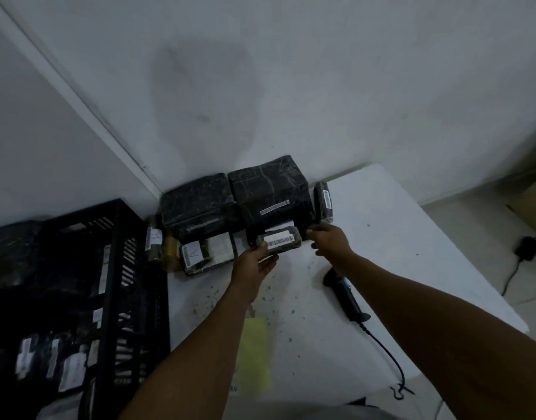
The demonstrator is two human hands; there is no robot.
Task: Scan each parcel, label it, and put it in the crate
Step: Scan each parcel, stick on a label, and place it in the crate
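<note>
Yellow paper sheet [254, 356]: lies flat on the white tabletop [397, 268], nearest; its print is too blurry to read.
Black handheld scanner [345, 295]: lies on the tabletop, under the right arm.
Left hand [254, 265]: its grip holds the small black wrapped parcel [280, 239], lifted just above the tabletop, by its left end.
Right hand [330, 239]: touches that parcel's right end; cannot tell if its grip is closed.
Parcel label: white, barcode, no words readable.
Small parcel with white sticker [195, 256]: marked "A".
Black plastic crate [109, 286]: left, labelled parcels inside.

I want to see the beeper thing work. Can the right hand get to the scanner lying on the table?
Probably yes. The barcode scanner lies uncovered on the white table, just below the right hand, with nothing piled on it. That hand would first need to let go of the small parcel both hands are holding.
</note>
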